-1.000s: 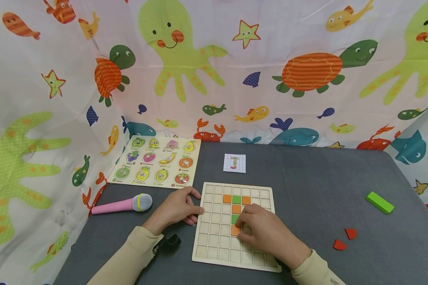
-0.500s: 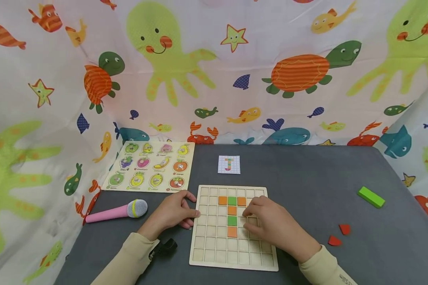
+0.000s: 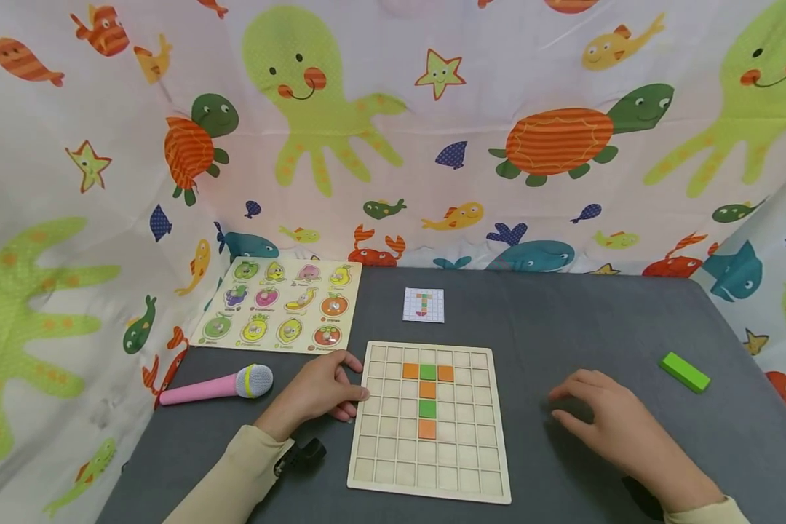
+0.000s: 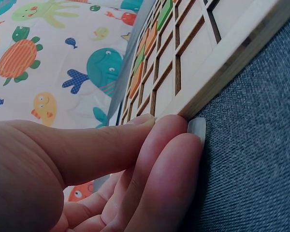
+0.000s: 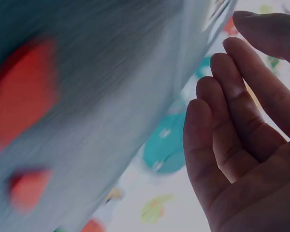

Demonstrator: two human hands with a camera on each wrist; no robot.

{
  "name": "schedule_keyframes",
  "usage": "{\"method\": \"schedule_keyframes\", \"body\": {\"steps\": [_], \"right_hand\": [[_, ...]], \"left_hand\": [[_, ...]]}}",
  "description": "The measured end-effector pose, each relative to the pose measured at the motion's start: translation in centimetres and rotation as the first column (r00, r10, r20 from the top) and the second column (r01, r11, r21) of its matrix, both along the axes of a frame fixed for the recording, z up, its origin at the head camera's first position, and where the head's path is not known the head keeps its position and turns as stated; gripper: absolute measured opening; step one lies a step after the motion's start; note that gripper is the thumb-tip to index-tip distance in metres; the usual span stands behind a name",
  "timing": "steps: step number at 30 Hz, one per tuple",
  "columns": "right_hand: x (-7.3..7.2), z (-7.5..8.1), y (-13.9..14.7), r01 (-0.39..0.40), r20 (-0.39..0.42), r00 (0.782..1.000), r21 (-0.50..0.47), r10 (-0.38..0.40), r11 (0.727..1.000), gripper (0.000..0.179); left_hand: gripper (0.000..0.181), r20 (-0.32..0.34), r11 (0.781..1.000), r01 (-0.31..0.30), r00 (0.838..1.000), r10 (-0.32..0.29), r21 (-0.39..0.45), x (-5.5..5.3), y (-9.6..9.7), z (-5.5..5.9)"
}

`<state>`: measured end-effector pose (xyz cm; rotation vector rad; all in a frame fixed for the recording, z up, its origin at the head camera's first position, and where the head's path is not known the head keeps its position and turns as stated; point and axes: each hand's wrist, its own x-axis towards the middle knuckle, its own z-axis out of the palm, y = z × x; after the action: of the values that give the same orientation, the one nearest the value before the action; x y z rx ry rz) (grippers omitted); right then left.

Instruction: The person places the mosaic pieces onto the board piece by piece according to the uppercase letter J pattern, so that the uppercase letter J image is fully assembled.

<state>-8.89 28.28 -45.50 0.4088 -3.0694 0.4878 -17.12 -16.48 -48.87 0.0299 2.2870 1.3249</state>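
Note:
A wooden grid board (image 3: 461, 458) lies on the table, with several orange and green square tiles (image 3: 427, 409) set in its cells in a T-like shape. My left hand (image 3: 314, 393) pinches the board's left edge, thumb on top and fingertips at the side; the left wrist view shows the thumb (image 4: 101, 145) against the rim. My right hand (image 3: 612, 422) is over the table right of the board, fingers loosely bent and holding nothing. Two red pieces (image 5: 24, 94) show blurred in the right wrist view; in the head view the right hand hides them.
A small pattern card (image 3: 423, 305) lies behind the board. A fruit puzzle board (image 3: 278, 313) and a pink toy microphone (image 3: 216, 386) are at the left. A green block (image 3: 685, 372) lies at the right. A sea-animal curtain (image 3: 393, 145) hangs behind the table.
My right hand has left the orange tile at the column's lower end and moved right, off the board, to above the red pieces. The left hand stays at the board's edge.

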Motion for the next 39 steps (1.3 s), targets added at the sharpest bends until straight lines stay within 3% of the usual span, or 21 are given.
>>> {"method": "schedule_keyframes", "body": {"steps": [8, 15, 19, 23, 39], "right_hand": [[1.8, -1.0, 7.1, 0.153, 0.084, 0.984, 0.048, -0.156, 0.987, 0.032], [2.6, -2.5, 10.5, 0.202, 0.178, 0.960, 0.096, -0.217, 0.975, 0.038], [2.8, -3.2, 11.1, 0.198, 0.211, 0.954, 0.091, -0.213, 0.976, 0.039], [2.7, -3.5, 11.3, 0.200, 0.193, 0.958, 0.081, -0.212, 0.976, 0.035], [1.3, -3.0, 11.1, 0.190, 0.207, 0.957, 0.083, -0.203, 0.978, 0.031]], "left_hand": [[0.045, -0.007, 1.000, 0.000, 1.000, 0.000, 0.001, 0.1, 0.0, 0.3], [0.046, -0.010, 1.000, 0.006, 1.000, -0.006, -0.003, 0.0, 0.1, 0.1], [0.046, -0.009, 1.000, 0.009, 1.000, -0.009, 0.006, 0.0, 0.0, 0.0], [0.046, -0.010, 1.000, 0.005, 1.000, -0.005, 0.003, 0.0, 0.0, 0.0], [0.045, -0.006, 1.000, -0.003, 1.000, 0.003, 0.002, 0.0, -0.1, 0.0]]}}
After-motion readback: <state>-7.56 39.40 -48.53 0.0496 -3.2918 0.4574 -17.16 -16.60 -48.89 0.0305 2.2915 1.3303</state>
